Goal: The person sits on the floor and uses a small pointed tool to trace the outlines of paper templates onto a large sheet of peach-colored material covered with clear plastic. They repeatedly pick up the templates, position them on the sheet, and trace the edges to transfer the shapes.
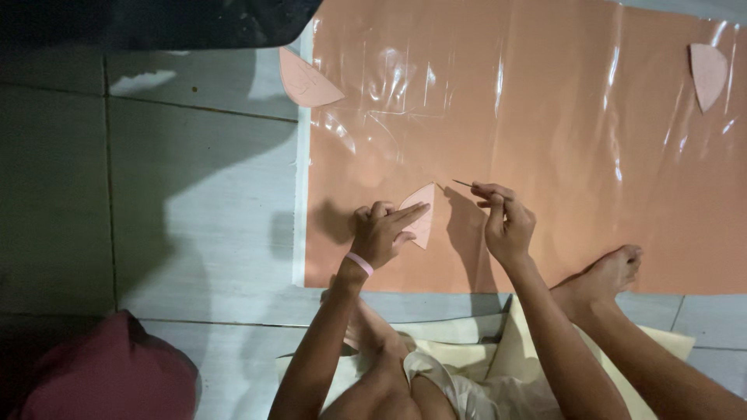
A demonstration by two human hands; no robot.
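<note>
A large salmon-pink sheet (545,140) under glossy clear film lies spread on the tiled floor. My left hand (380,232) presses a small pink curved paper piece (424,222) flat onto the sheet, index finger stretched across it. Just to the right, my right hand (506,222) pinches a thin pointed stick or pencil (464,183), its tip aimed left near the top edge of the paper piece. A pink band circles my left wrist.
Two more pink cut-out shapes lie on the sheet: one at the top left edge (307,82), one at the far right (708,71). My bare foot (607,272) rests on the sheet's near edge. A dark red object (109,373) sits at bottom left.
</note>
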